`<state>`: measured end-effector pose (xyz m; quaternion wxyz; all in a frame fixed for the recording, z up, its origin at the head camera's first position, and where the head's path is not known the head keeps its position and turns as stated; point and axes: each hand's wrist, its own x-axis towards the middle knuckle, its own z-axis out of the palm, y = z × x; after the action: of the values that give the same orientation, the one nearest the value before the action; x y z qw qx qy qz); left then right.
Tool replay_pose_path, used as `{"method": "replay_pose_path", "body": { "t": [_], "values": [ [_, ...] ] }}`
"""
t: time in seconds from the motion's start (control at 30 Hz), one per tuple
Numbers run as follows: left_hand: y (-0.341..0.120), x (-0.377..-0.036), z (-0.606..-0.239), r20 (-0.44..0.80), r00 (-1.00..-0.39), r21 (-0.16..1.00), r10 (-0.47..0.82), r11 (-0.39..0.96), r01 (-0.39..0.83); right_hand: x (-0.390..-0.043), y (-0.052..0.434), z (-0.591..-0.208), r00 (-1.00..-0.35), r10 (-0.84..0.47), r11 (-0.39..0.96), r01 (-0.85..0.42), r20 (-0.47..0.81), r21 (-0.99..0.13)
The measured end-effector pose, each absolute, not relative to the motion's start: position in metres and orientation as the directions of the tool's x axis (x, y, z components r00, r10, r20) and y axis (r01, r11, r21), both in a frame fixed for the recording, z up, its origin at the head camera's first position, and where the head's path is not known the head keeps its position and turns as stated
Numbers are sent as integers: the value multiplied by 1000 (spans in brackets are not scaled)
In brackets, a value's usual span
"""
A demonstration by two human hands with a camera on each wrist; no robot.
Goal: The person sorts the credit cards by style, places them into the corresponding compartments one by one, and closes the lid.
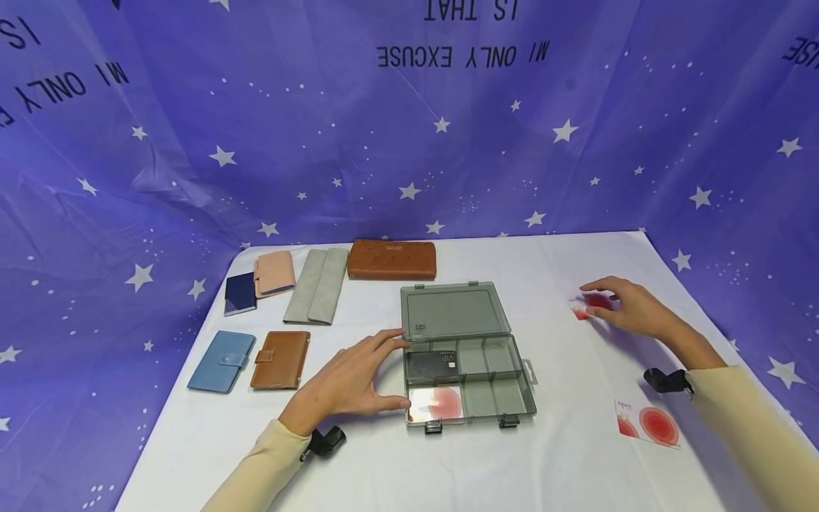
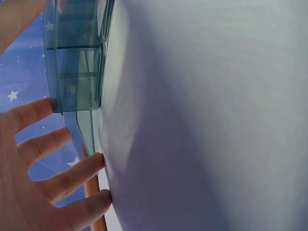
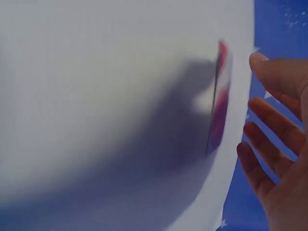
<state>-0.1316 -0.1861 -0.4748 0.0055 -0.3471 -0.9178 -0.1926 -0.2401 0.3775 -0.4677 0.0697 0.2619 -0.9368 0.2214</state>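
Observation:
A grey-green translucent plastic box point(image 1: 486, 398) lies with its lid point(image 1: 454, 311) laid back, in the middle of the table. In its left compartments are a black VIP card point(image 1: 424, 365) and a white-and-red card point(image 1: 435, 404). My left hand point(image 1: 355, 373) is at the box's left side, fingers spread, fingertips and thumb right at the wall; the left wrist view shows the same hand point(image 2: 53, 163). Over at the right, my right hand point(image 1: 630, 309) hovers above another red-and-white card point(image 1: 579, 313), partly covering it. In the right wrist view that card point(image 3: 220, 106) lies flat, apart from the relaxed fingers.
Nearer the front right lies a further red-and-white card point(image 1: 648, 424). To the left are a blue wallet point(image 1: 217, 361), a brown wallet point(image 1: 281, 361), a navy booklet point(image 1: 239, 293), a pink wallet point(image 1: 275, 273) and a grey wallet point(image 1: 313, 288). A long brown wallet point(image 1: 392, 260) sits behind the box.

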Motion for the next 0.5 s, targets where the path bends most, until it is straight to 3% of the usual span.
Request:
{"method": "replay_pose_path", "body": {
  "t": [0.23,0.5],
  "values": [
    [-187,-130,-477,156,-747,342,646,674,655,-244,394,-478,-892,-435,800,-445,123,-402],
    [-187,-133,-475,117,-765,341,633,698,630,-238,412,-480,-901,-425,801,-418,84,-428]
  ]
}}
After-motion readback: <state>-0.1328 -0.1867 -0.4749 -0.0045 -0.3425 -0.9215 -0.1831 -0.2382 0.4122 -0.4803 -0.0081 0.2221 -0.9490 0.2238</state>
